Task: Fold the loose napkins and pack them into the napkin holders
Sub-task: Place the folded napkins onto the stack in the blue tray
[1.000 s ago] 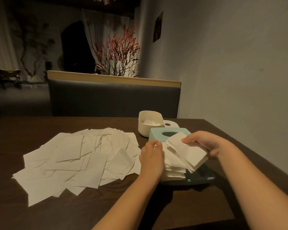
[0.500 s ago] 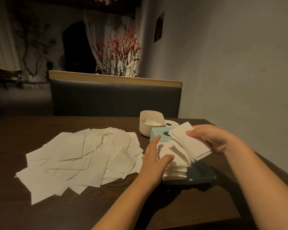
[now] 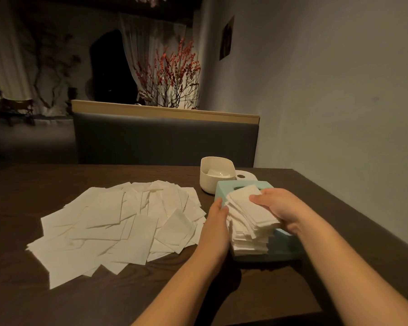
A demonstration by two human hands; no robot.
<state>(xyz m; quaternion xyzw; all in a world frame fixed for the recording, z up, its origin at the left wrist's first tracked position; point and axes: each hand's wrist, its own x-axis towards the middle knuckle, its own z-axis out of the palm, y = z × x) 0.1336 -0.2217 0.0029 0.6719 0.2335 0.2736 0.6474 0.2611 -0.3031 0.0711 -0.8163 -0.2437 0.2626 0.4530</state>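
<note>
Head view, right hand pressing napkin stack, left hand steadying its side

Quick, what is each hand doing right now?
Left hand: open, straight fingers pressed against the side of the napkin stack.
Right hand: fingers lie on top of the stack; whether they grip cannot be told.

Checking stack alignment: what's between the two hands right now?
Head view: the stack of folded napkins lies between left hand and right hand, sitting in the teal holder.
</note>
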